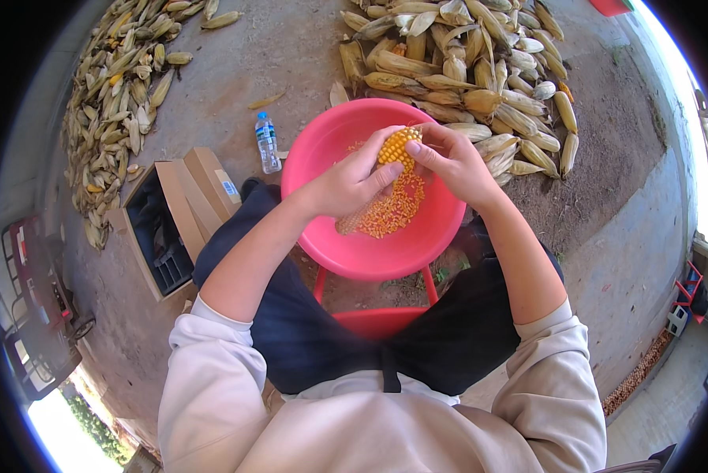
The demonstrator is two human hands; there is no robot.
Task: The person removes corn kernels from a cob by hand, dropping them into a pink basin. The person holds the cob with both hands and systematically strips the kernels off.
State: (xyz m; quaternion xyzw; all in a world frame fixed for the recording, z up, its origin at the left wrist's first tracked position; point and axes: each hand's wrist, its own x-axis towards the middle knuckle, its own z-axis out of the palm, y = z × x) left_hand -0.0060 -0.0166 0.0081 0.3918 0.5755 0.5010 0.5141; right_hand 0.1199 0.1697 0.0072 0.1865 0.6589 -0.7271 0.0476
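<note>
An ear of corn (396, 148) with yellow kernels is held over a pink plastic basin (371, 260). My left hand (362, 177) grips it from the left side, and part of the ear towards my left wrist looks stripped of kernels. My right hand (448, 159) holds the upper right part, its thumb pressed on the kernels. Loose corn kernels (389, 213) lie in the bottom of the basin under my hands. The basin stands between my knees on a red support (380, 319). The fingers under the ear are partly hidden.
Piles of corn ears in dry husks lie beyond the basin (448, 77) and at the far left (117, 106). A plastic bottle with a blue cap (267, 145) stands left of the basin. An open cardboard box (197, 195) with dark contents sits beside my left knee.
</note>
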